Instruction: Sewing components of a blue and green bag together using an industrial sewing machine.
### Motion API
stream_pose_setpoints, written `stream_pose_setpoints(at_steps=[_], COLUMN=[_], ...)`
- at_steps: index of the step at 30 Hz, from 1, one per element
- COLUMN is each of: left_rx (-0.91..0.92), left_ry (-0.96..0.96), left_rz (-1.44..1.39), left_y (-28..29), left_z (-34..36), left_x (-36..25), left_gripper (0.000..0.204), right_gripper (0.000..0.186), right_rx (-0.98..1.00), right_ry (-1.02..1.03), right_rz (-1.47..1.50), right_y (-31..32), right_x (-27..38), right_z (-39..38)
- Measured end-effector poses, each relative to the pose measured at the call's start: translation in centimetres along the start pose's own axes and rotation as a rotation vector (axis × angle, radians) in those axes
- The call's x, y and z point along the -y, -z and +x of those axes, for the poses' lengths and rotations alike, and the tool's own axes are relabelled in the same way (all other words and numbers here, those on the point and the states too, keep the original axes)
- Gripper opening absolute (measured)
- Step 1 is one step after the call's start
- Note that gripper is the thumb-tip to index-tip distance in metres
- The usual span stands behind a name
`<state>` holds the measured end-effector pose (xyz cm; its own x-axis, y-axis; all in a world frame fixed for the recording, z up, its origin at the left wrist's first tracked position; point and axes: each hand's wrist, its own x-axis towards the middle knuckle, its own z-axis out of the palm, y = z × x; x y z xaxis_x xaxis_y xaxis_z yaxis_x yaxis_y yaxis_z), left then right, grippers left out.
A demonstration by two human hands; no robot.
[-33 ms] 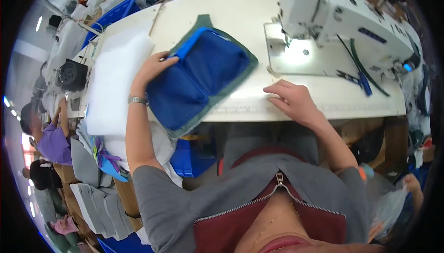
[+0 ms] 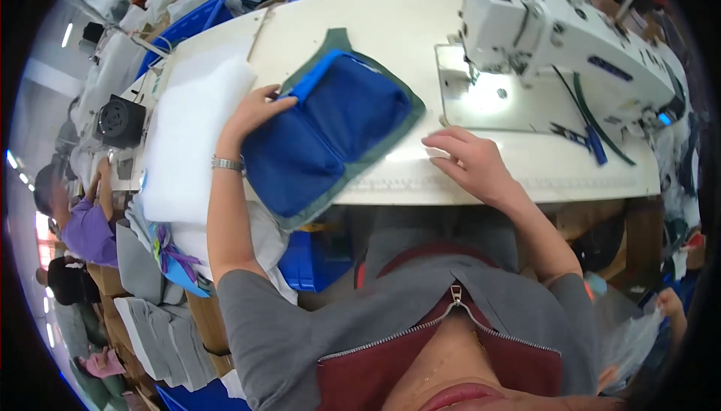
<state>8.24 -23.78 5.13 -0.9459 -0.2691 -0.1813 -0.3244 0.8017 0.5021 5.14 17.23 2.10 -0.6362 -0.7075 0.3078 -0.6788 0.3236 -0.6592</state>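
A blue fabric panel (image 2: 353,103) with dark green edging and a small green tab at its top lies slanted on the white table, its lower corner hanging past the front edge. Along its upper left runs a brighter blue strip. My left hand (image 2: 257,111) grips the panel's left edge, thumb on top near the bright strip; some fingertips are hidden. To the right of the panel, my right hand (image 2: 469,162) rests at the table's front, fingers loosely bent and apart, holding nothing. A white sewing machine (image 2: 563,36) stands beyond it, its lamp lighting the metal plate (image 2: 481,103).
Blue-handled thread snips (image 2: 593,144) and a dark green strip (image 2: 601,122) lie right of the machine's plate. White foam sheets (image 2: 188,141) cover the table's left end. Below the front edge is a blue bin (image 2: 308,261). A person in purple (image 2: 90,231) sits far left.
The whole scene appears slightly lower and further right in the picture. Both hands and the panel keep about the same places on the table.
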Motion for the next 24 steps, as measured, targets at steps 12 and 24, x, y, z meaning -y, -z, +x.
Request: stream_pose_setpoints(at_steps=[12,24], left_rx=[0.230,-0.214], left_ry=[-0.149,-0.134], left_rz=[-0.010,-0.924], left_y=[-0.2,2.2], left_z=[1.4,13.4], left_x=[-1.4,-4.8], left_gripper=[0.061,0.057], right_gripper=[0.017,0.021], right_rx=[-0.014,-0.294], right_ry=[0.146,0.170], right_rz=[-0.207,-0.148], right_y=[-3.9,-1.9], right_x=[-2.6,-1.6], right_z=[3.7,1.5])
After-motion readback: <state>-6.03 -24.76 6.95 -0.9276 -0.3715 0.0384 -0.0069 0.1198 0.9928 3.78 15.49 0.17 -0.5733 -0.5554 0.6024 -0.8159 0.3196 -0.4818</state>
